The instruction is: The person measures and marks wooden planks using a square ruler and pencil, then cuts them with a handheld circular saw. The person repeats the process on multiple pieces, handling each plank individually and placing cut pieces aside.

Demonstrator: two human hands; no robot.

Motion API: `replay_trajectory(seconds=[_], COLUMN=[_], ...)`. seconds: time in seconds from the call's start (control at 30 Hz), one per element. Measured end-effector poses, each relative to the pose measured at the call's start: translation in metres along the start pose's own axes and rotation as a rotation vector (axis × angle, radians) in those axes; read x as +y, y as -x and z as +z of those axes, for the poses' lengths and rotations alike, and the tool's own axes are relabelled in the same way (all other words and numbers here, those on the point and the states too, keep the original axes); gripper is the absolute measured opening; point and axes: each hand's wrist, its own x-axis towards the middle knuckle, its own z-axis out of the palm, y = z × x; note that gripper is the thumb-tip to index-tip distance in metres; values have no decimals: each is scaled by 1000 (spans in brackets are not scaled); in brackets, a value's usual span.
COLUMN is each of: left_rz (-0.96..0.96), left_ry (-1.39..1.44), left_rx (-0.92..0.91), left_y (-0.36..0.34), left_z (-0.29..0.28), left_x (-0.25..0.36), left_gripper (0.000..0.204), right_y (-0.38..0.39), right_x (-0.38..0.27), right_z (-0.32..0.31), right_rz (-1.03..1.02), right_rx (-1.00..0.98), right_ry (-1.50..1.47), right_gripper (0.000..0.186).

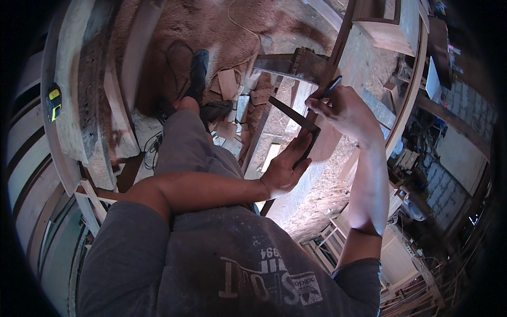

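My left hand point(288, 166) grips a dark L-shaped square point(293, 115), its fingers pressed along the lower arm and its other arm angling up to the left. The square lies against a long wooden board point(306, 190). My right hand point(335, 108) pinches a slim dark pen point(332, 85) just beyond the square's corner, over the board's dark brown edge point(342, 41). The pen's tip is hidden by my fingers.
Long planks point(90, 63) stand at left, with a yellow-and-black tape measure point(53, 103) on one. Offcuts point(227, 84), a thin cable point(248, 29) and my feet are on the dusty floor. A wooden box frame point(393, 37) is at upper right, a block wall point(443, 206) beyond.
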Motion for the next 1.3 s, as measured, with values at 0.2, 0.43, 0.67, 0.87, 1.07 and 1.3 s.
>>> replay_trajectory(seconds=[0.2, 0.43, 0.67, 0.87, 1.07, 1.3], left_rz=[-93, -59, -29, -48, -18, -30], left_ry=[-15, -40, -71, -20, -45, -12], left_rx=[-46, -39, -37, -48, -21, -20], left_y=[0, 2, 2, 2, 1, -1], left_z=[-1, -2, -3, -4, -3, -5], left_x=[3, 2, 4, 3, 1, 5], left_gripper=[73, 73, 73, 73, 74, 76], right_y=[-15, -23, -24, -22, -26, -26], right_x=[-11, -11, -16, -8, -14, -26], right_z=[1, 2, -3, 2, 2, 9], right_rz=[66, 64, 54, 31, 6, -135], right_rx=[-104, -68, -116, -105, -143, -211], right_ry=[171, 190, 203, 215, 272, 503], right_gripper=[35, 39, 35, 38, 37, 27])
